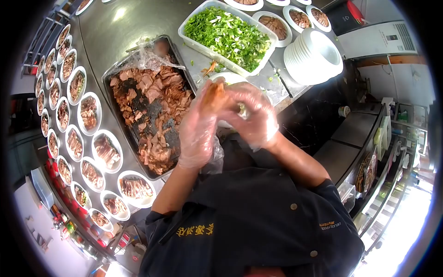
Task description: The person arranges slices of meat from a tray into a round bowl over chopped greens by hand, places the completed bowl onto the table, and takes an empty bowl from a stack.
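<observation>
Clear plastic gloves cover both hands, which meet over a white bowl [236, 77]. My left hand [197, 127] is closed round a reddish-brown piece of meat [213, 96], held upright. From the other side the fingers of my right hand [253, 115] curl in and press on the same piece. The hands hide most of the bowl; a bit of green shows in the gap between them. To the left lies a black tray [154, 176] of sliced brown meat [154, 92], with crumpled clear plastic over its far edge. Beyond the hands is a tub of chopped greens [226, 38].
Many white bowls of sliced meat [107, 151] stand in rows along the left of the metal counter [104, 34]. More filled bowls [273, 27] are at the top right, near a stack of white bowls [313, 57]. Scraps of greens lie by the tub.
</observation>
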Demonstrator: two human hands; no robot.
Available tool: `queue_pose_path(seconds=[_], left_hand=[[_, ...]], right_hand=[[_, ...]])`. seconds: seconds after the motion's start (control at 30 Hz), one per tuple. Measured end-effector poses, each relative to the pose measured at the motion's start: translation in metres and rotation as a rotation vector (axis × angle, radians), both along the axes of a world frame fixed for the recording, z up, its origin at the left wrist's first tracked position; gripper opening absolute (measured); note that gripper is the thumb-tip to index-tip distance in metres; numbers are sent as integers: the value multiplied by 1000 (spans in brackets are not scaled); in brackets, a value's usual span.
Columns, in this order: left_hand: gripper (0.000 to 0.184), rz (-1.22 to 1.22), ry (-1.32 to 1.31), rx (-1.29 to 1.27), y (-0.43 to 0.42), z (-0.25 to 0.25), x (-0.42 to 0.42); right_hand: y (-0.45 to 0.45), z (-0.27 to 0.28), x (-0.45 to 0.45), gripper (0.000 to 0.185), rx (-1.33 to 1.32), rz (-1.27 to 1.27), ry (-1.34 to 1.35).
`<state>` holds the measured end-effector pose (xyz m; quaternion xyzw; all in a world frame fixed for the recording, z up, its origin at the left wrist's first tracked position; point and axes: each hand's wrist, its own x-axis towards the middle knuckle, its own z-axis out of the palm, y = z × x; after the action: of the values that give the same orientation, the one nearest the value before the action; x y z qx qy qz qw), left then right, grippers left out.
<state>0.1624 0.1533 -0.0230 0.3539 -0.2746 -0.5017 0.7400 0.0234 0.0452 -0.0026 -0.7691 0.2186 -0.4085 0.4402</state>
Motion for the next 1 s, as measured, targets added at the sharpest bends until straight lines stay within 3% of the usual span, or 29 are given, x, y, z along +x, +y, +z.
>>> queue_pose_path(seconds=[0.07, 0.1, 0.17, 0.2, 0.3, 0.37, 0.4, 0.7, 0.9, 1.0], left_hand=[[62, -28, -284, 309, 10, -3, 9], [61, -44, -378, 411, 11, -1, 11], [59, 10, 188, 263, 7, 9, 11], [59, 4, 194, 260, 5, 10, 12], [58, -52, 112, 85, -2, 30, 10], [58, -24, 45, 70, -5, 27, 2], [57, 5, -20, 54, -6, 24, 0], [56, 40, -322, -91, 1, 19, 2], [64, -31, -108, 94, 13, 44, 5], [64, -58, -170, 92, 13, 43, 13]], right_hand=[[5, -1, -2, 53, 588, 82, -190], [4, 4, -3, 53, 588, 82, -189], [1, 10, -8, 45, 886, 66, -157], [3, 7, -7, 45, 886, 66, -156], [3, -2, -3, 47, 813, 81, -335], [-10, 4, -2, 51, -147, -10, -47], [-10, 13, -4, 54, -296, -57, 60], [-12, 16, -7, 49, -395, 13, -63], [-16, 21, -14, 58, -347, 66, 1], [-20, 22, -13, 64, -266, 141, 8]])
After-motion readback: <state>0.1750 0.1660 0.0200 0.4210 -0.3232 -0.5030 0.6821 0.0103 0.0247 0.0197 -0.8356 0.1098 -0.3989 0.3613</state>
